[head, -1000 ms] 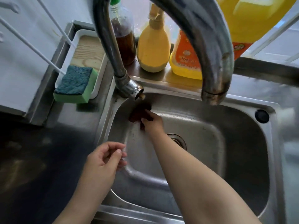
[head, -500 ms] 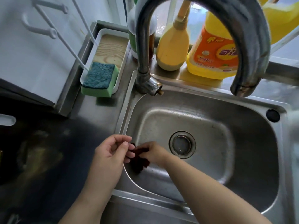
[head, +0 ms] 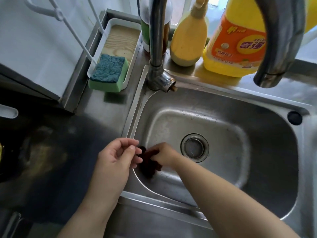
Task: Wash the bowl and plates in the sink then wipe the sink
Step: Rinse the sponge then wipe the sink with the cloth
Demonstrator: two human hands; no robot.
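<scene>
The steel sink holds no dishes; its drain strainer sits in the middle of the basin floor. My right hand grips a dark brown cloth and presses it against the basin's near-left wall. My left hand hovers over the sink's left rim, just beside the cloth, with loosely curled fingers and nothing in it. No bowl or plates are in view.
The curved tap arches over the basin from its base at the back left. A blue-green sponge lies in a white tray. A yellow detergent jug and bottles stand behind the sink. Dark countertop lies left.
My right hand has dragged the cloth from the basin's far-left corner under the tap base down to the near-left wall. My left hand has stayed by the rim.
</scene>
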